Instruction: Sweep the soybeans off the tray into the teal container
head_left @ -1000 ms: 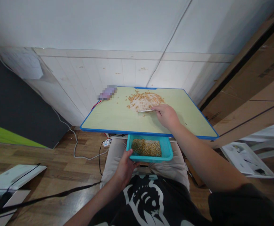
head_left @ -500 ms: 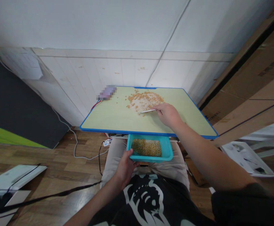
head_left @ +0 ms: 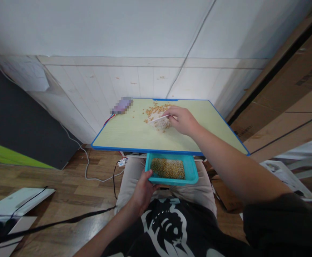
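My left hand (head_left: 142, 191) grips the near left corner of a teal tray (head_left: 192, 174) holding yellow beans (head_left: 168, 168), kept just under the front edge of a small green table with blue rim (head_left: 134, 134). My right hand (head_left: 182, 120) reaches over the table and pinches a thin white card (head_left: 158, 118), its edge lying across a pile of mixed beans and rice (head_left: 158, 112) near the table's far side. Part of the pile is hidden behind my hand.
A blurred purple object (head_left: 123, 105) lies on the table's far left corner. Cables (head_left: 91, 176) trail over the wooden floor. Cardboard boxes (head_left: 290, 103) stand at the right, a dark panel (head_left: 13, 132) at the left, white boards (head_left: 13, 201) at lower left.
My right hand has moved left and farther across the pile with the white card, now covering the pile's right part. The left hand and tray have barely moved.
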The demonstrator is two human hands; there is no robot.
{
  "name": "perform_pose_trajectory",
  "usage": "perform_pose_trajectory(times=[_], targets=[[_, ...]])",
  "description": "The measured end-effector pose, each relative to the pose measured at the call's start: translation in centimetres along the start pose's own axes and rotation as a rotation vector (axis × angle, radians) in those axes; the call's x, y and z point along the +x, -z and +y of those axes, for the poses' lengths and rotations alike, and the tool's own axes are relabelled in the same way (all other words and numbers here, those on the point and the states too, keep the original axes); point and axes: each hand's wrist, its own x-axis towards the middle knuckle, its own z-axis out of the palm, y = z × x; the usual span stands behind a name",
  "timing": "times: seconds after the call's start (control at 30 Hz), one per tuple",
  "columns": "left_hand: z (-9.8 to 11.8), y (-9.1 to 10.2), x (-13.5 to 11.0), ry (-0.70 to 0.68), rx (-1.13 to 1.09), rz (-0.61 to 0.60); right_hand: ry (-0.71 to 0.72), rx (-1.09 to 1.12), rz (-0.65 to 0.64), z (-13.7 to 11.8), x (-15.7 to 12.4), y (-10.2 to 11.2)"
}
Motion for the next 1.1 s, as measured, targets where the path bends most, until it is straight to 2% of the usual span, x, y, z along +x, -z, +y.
perform_pose_trajectory(times=[0.2,0.33,0.7,1.1], targets=[[0.2,0.0,-0.3,0.004,-0.016,-0.014,0.108,0.022,-0.229,-1.8,3.2,-1.0],[0.5,-0.2,-0.6,-0.007,-0.016,-0.019,0.118,0.019,-0.312,-2.2,4.1,-1.9],[0.5,-0.3,-0.5,0.000,-0.012,0.002,0.091,0.038,-0.393,-1.3,3.3,-3.2],[0.5,-0.1,-0.5,-0.010,-0.014,-0.017,0.158,0.061,-0.417,-0.8,2.1,-2.0]])
